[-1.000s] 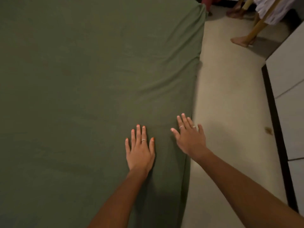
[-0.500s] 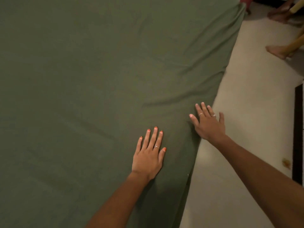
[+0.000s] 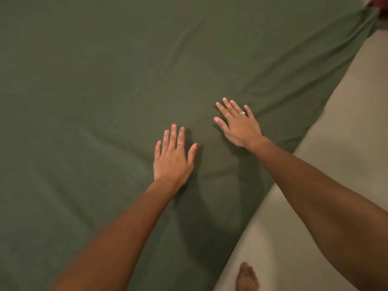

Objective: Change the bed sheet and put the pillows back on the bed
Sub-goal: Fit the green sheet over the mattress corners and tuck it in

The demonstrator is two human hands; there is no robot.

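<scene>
Bed sheet [image 3: 105, 80], green, soft and likely light, covers the bed up to its right edge, both flat, unclenched hands, left hand [image 3: 171, 158] and right hand [image 3: 239, 124], pressing it; best gathered along that edge.

left grip [image 3: 171, 158]: flat, fingers spread | right grip [image 3: 238, 122]: flat, fingers straight

place: home bedroom | evidence: green bed sheet [image 3: 105, 80] over mattress, bare foot [image 3: 246, 277] on floor [image 3: 346, 122]

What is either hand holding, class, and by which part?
Nothing is held. The left hand and right hand lie flat, fingers straight, on the green bed sheet.
</scene>
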